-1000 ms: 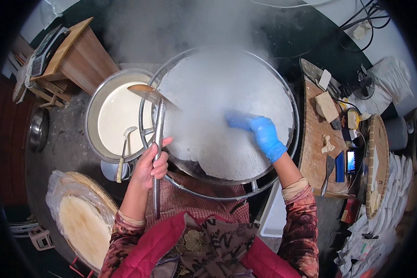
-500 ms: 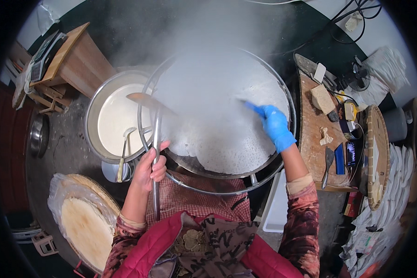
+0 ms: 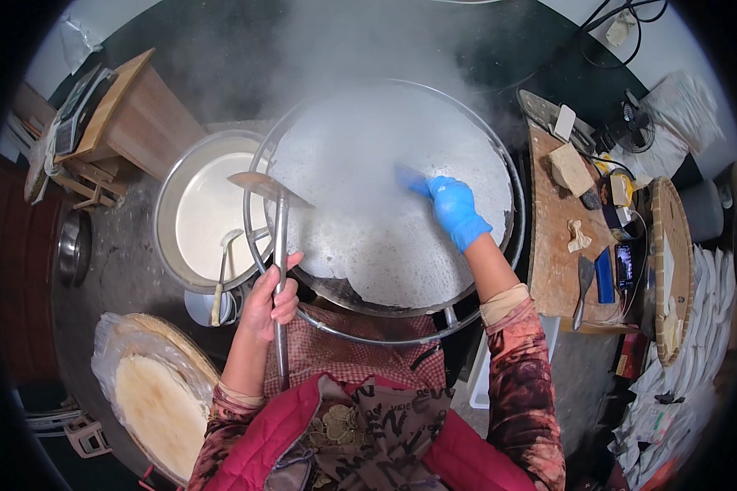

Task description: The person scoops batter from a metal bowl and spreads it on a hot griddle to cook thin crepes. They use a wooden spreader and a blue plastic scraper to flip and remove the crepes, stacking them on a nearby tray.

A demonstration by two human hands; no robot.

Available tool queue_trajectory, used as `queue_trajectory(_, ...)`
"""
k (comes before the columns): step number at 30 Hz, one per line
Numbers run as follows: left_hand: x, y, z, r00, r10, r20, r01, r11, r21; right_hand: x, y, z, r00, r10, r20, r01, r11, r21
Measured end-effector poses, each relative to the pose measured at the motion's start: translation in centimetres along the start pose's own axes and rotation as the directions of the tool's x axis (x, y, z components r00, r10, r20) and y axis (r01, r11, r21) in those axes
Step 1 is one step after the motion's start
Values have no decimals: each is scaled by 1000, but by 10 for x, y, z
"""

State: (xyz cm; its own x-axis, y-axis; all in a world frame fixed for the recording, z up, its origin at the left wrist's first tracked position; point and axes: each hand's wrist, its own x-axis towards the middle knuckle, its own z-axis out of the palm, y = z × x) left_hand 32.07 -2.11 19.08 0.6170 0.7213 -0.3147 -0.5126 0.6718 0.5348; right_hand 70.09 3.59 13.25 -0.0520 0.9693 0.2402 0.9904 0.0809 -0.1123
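A wide round griddle point(image 3: 329, 290) in front of me carries a thin white batter sheet point(image 3: 393, 266), its far part veiled by steam. My left hand point(image 3: 273, 299) is wrapped round the metal handle of a T-shaped batter spreader point(image 3: 281, 229). The spreader's flat blade lies level over the griddle's left rim. In a blue glove, my right hand point(image 3: 458, 214) grips a blue scraper point(image 3: 411, 178) above the middle of the sheet. Motion and steam blur the scraper, so I cannot tell whether its edge touches the batter.
Left of the griddle stands a pot point(image 3: 165, 233) of white batter with a ladle point(image 3: 223, 270) in it. A basket point(image 3: 201, 360) of flat pancakes sits lower left. The right-hand wooden board point(image 3: 555, 254) bears a spatula point(image 3: 583, 286), a blue scraper point(image 3: 603, 277) and a phone point(image 3: 624, 266).
My right hand has moved left and slightly farther away across the batter sheet with the blue scraper. The left hand keeps its grip on the spreader, nearly unmoved.
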Motion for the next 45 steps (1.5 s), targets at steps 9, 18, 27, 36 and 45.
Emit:
queue_trajectory(9,-3,-2,-1,999,8,34,-8,1000,-3,-30,-4,-7,989,-21,145,11,998,68)
queue_trajectory(18,-11,-4,2,1000,5,31,-5,1000,0,-50,-6,-44,979,-165,123,142,974,175)
queue_trajectory(27,-18,-1,-5,998,20,63,-18,999,-31,-57,-15,-115,865,285,413,-455,791,408)
queue_trajectory(36,-24,-1,-13,998,51,30,-53,997,53,-184,45,-111,793,588,158,-557,595,579)
queue_trajectory(45,-37,-3,-10,997,75,27,-77,992,99,-215,22,-89,818,575,5,-557,792,250)
